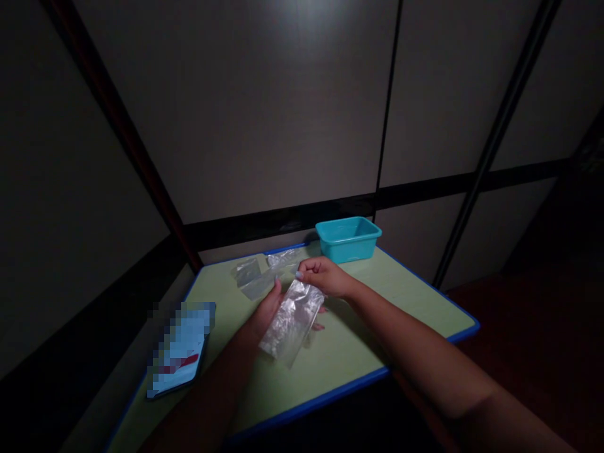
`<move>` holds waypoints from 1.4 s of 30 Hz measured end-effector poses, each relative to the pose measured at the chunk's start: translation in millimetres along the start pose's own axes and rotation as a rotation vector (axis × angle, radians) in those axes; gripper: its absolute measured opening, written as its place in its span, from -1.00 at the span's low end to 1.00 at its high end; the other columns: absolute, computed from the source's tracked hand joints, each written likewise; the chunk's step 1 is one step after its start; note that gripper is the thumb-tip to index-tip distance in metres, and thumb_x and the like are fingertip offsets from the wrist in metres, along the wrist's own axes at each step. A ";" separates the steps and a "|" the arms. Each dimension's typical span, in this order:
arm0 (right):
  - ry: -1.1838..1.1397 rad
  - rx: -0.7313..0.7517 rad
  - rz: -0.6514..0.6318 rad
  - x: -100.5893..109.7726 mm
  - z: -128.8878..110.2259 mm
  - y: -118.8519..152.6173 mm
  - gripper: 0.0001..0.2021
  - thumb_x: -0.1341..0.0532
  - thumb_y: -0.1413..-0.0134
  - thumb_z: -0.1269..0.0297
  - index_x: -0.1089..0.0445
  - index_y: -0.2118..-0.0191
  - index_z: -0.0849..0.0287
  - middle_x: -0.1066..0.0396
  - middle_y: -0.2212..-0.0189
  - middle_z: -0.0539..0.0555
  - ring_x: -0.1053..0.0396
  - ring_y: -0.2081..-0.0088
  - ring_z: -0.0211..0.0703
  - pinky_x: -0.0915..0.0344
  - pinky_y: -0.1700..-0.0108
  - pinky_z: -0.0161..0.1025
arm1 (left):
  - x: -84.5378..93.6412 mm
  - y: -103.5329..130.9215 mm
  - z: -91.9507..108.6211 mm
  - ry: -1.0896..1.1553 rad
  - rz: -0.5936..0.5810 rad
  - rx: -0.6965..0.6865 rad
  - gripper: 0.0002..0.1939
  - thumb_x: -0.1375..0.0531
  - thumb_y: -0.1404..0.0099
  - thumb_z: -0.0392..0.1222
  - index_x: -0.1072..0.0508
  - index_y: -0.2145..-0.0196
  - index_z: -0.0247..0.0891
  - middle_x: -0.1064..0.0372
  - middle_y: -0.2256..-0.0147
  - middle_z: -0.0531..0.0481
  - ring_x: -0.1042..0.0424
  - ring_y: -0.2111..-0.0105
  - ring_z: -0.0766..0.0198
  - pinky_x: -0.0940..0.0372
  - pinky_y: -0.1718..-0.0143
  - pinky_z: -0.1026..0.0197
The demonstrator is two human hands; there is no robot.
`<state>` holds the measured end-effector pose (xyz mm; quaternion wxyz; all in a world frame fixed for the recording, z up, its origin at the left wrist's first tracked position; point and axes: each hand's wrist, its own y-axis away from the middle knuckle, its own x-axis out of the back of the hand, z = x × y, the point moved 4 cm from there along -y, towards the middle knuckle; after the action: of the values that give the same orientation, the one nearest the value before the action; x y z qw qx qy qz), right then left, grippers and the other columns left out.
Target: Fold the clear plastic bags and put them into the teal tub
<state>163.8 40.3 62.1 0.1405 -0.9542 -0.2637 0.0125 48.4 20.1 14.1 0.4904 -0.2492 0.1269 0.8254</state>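
A clear plastic bag point(293, 321) is held between my two hands above the middle of the table. My left hand point(270, 308) supports it from the left and beneath, its thumb up along the edge and some fingertips showing past the bag's right side. At the bag's top edge my right hand point(324, 275) pinches the film between thumb and curled fingers. Just beyond my hands, more clear plastic bags point(255, 286) lie flat on the table, partly overlapping.
The pale green table point(358, 352) has a blue rim. A turquoise plastic basket point(349, 242) stands at its back right. On the left lies a phone or tablet point(182, 352) with a lit, blurred screen. Panelled doors point(283, 126) rise close behind the table.
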 end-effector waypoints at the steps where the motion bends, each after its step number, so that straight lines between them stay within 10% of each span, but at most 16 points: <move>1: -0.019 -0.002 -0.008 -0.6 0.6 0.1 -0.61 -0.26 0.15 -0.02 -0.22 0.56 0.22 -0.18 0.77 -0.16 -0.05 0.77 -0.44 0.05 0.74 -0.43 | -2.9 -0.4 0.1 -0.012 0.002 0.026 -0.22 0.10 -0.17 0.37 -0.34 0.06 -0.42 -0.43 0.21 -0.28 -0.45 0.27 -0.04 -0.21 0.16 -0.04; 22: 0.069 -0.017 -0.027 7.7 5.4 -1.6 -0.61 -0.19 0.06 -0.06 -0.20 0.54 0.21 -0.16 0.76 -0.15 -0.04 0.76 -0.44 0.06 0.74 -0.44 | -6.6 3.9 -1.5 -0.091 0.105 0.206 -0.09 0.22 -0.09 0.48 -0.35 0.09 -0.45 -0.49 0.37 -0.26 -0.47 0.28 -0.04 -0.13 0.05 -0.03; 34: 0.381 -0.092 0.032 25.5 21.5 -9.0 -0.59 -0.21 0.14 -0.06 -0.19 0.58 0.22 -0.12 0.74 -0.14 -0.04 0.68 -0.43 0.03 0.64 -0.42 | 10.3 12.2 0.9 -0.275 0.475 0.138 -0.74 -0.21 -0.11 -0.12 -0.40 0.29 -0.34 -0.48 0.45 -0.18 -0.47 0.46 0.04 -0.34 0.40 0.02; 42: 0.573 -0.050 0.134 20.1 36.0 -11.8 -0.66 -0.08 -0.01 0.03 -0.14 0.58 0.19 -0.08 0.74 -0.13 -0.01 0.66 -0.40 0.08 0.60 -0.40 | 7.2 11.9 1.3 -0.255 0.448 0.148 -0.77 -0.25 -0.07 -0.20 -0.41 0.31 -0.40 -0.48 0.45 -0.19 -0.48 0.41 0.04 -0.36 0.38 0.01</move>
<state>171.7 69.6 31.8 0.1844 -0.9373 -0.1500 -0.2549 34.8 20.3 10.9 0.3244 -0.0725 0.1763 0.9265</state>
